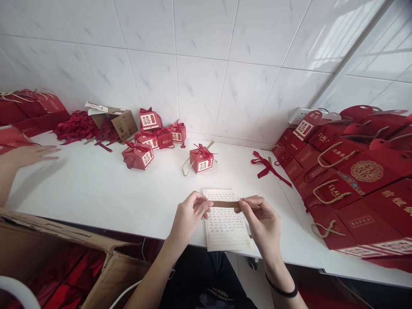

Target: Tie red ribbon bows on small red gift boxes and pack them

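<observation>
A narrow brown strip (pixel 225 204) is stretched level between my two hands, above an open notebook (pixel 225 238) with handwritten lines. Its left end is pinched by my left hand (pixel 191 212), its right end by my right hand (pixel 262 219), which has a dark band at the wrist. Beyond the notebook stands a small red gift box (pixel 203 159) with a ribbon bow and a cord handle. To the right of that box lies a loose red ribbon (pixel 267 166). What the strip is made of I cannot tell.
Several small red boxes (pixel 146 156) stand back left, near a brown carton (pixel 124 124) and a ribbon heap (pixel 75 126). Red gift boxes (pixel 363 180) are stacked at right. Another person's hand (pixel 28 155) reaches in at left. A large cardboard box (pixel 119 274) stands below the table edge.
</observation>
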Motion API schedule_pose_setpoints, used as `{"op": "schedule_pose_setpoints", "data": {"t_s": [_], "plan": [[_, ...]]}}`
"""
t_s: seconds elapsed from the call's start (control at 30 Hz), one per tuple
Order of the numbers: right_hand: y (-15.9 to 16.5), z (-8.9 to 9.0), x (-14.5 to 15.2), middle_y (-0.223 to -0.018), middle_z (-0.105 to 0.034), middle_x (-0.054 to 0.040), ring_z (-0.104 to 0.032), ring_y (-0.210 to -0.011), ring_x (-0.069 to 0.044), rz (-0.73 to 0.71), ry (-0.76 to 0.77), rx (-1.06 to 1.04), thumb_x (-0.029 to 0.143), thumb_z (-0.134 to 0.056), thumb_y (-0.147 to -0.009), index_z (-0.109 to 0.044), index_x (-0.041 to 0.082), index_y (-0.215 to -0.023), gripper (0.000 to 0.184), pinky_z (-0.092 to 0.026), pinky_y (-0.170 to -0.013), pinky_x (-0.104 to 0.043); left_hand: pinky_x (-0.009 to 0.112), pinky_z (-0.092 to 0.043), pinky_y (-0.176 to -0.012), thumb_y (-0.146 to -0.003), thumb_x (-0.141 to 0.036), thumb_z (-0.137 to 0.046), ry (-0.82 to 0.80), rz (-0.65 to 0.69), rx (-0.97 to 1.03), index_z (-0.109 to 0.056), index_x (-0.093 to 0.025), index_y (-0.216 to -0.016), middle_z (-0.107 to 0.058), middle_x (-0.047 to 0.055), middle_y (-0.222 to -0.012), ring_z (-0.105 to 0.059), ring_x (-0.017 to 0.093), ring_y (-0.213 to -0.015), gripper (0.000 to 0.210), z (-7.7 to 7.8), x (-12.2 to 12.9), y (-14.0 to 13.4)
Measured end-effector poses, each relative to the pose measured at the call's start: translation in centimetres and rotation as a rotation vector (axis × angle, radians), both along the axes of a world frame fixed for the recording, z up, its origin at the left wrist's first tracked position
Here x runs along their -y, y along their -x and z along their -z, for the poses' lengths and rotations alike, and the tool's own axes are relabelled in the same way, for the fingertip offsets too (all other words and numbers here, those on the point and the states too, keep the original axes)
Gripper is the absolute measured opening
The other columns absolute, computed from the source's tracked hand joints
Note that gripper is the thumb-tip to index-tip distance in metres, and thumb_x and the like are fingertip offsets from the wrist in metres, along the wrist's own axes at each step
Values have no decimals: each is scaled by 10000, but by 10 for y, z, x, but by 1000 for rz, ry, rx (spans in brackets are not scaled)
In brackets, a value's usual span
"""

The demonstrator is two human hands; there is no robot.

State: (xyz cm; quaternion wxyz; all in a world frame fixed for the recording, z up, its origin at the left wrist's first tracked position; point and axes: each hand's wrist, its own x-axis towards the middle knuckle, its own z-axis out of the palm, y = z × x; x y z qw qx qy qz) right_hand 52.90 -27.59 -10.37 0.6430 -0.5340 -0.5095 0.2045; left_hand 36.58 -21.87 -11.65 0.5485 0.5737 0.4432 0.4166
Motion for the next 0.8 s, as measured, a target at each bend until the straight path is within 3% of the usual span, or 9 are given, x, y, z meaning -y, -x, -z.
{"op": "schedule_pose_setpoints", "data": {"t_s": [0.23,0.5,0.63,0.8], "plan": [[6,-3,2,-710,-589,-15,-627,-652,-141,9,-225,87,136,-619,-843,-619,193,-823,60,-532,-529,-231,232,-530,-669,-715,-305,-702,-138,-17,150,-626,-156,-737,-650,44,-899,-615,121,-730,169,-1,-6,5],[-3,-6,11,-746,-586,-29,-630,-689,-166,49,-310,111,51,-598,-829,-612,186,-874,142,-546,-515,-264,238,-560,-737,-787,-285,-653,-230,58,248,-702,-167,-840,-606,55,-958,-628,137,-833,139,-12,-11,-2],[-5,-25,7,-794,-616,-49,-619,-698,-167,-78,-421,287,-19,-575,-803,-613,184,-954,256,-531,-535,-289,210,-546,-693,-821,-270,-621,-340,-35,346,-662,-167,-828,-601,18,-827,-610,98,-726,110,-30,-28,-25],[-5,-61,-2,-831,-657,-52,-623,-685,-162,-356,-578,556,34,-586,-824,-606,200,-1077,304,-542,-571,-308,206,-537,-718,-822,-160,-618,-617,-210,570,-635,-191,-818,-590,-5,-792,-605,93,-780,36,-67,-43,-61]]}}
